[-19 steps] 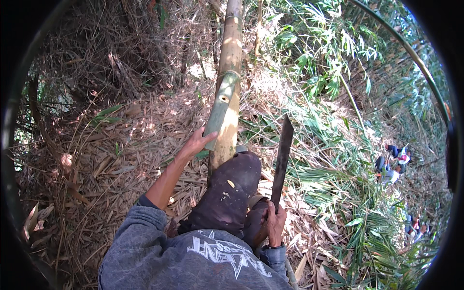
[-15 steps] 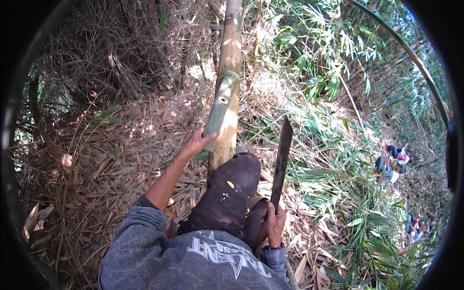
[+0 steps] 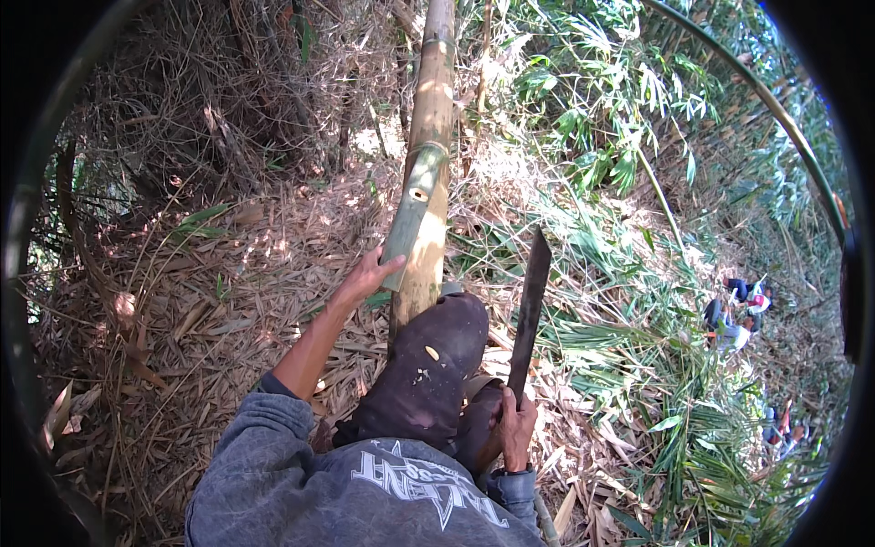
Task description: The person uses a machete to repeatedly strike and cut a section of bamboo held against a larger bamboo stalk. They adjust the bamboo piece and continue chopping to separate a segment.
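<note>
A short green bamboo piece [image 3: 412,217] with a small hole near its upper part lies along a thick yellowish bamboo pole [image 3: 432,100]. My left hand [image 3: 375,273] is closed round the near end of the green piece, thumb on top. On the right, my right hand [image 3: 517,427] grips the handle end of a machete [image 3: 530,305]; its long dark blade points up and away from me, apart from the bamboo. The grip itself is mostly hidden by my fingers. My bent knee [image 3: 456,328] in dark trousers is beside the pole's near end.
Dry bamboo leaves [image 3: 246,319] cover the ground, with cut green fronds [image 3: 602,337] to the right. Tangled dry branches [image 3: 237,100] stand at the far left. A curved green stalk [image 3: 775,105] arches at the upper right. Several people [image 3: 734,319] are at the far right.
Almost nothing differs. The view has shifted slightly, and the machete's tip sits a little lower. Both hands keep their holds.
</note>
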A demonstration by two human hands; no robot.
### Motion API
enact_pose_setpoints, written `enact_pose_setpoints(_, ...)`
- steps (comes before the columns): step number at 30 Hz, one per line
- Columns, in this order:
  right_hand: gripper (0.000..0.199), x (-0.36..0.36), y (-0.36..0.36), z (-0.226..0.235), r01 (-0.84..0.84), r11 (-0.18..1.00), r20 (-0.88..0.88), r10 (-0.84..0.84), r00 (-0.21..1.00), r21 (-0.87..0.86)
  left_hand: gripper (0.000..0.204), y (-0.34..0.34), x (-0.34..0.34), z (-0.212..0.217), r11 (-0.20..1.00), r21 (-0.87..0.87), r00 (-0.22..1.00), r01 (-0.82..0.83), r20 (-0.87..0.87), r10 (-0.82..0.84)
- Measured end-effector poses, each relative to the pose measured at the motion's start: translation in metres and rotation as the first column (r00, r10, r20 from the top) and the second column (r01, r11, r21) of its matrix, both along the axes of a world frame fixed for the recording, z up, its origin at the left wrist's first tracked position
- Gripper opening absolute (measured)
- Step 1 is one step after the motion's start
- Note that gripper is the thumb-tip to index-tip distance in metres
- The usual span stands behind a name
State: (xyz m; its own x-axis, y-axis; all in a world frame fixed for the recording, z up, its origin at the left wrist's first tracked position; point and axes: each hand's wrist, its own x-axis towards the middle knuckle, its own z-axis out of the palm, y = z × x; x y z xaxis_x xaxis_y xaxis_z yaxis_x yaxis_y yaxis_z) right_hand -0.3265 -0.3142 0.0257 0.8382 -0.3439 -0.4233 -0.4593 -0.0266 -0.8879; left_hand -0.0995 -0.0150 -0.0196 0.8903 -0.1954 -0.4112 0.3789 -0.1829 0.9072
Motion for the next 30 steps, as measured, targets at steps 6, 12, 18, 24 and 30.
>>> enact_pose_setpoints(6, 0.034, 0.000, -0.001, 0.002, 0.009, 1.000, -0.014, -0.009, 1.000, -0.004, 0.081, -0.007, -0.003, -0.001, 0.994, -0.096, 0.994, -0.051, 0.094, 0.060)
enact_pose_setpoints(12, 0.035, -0.002, -0.005, 0.000, 0.031, 0.999, -0.007, -0.031, 0.999, -0.010, 0.111, -0.009, 0.004, 0.006, 0.986, -0.150, 0.997, 0.071, -0.012, -0.073)
enact_pose_setpoints(18, 0.025, 0.002, 0.003, 0.007, 0.018, 1.000, -0.016, -0.018, 1.000, -0.006, 0.079, -0.007, 0.006, -0.028, 0.980, -0.036, 0.981, -0.195, 0.002, 0.196)
enact_pose_setpoints(24, 0.033, 0.001, 0.007, 0.016, 0.003, 0.999, 0.019, -0.004, 1.000, 0.040, 0.072, -0.013, 0.003, -0.007, 0.802, -0.594, 0.989, -0.072, -0.144, -0.017)
enact_pose_setpoints(30, 0.030, 0.003, 0.008, 0.026, 0.009, 0.997, 0.081, -0.016, 0.997, 0.082, 0.060, -0.030, -0.021, 0.015, 0.660, -0.749, 0.986, -0.058, -0.147, -0.081)
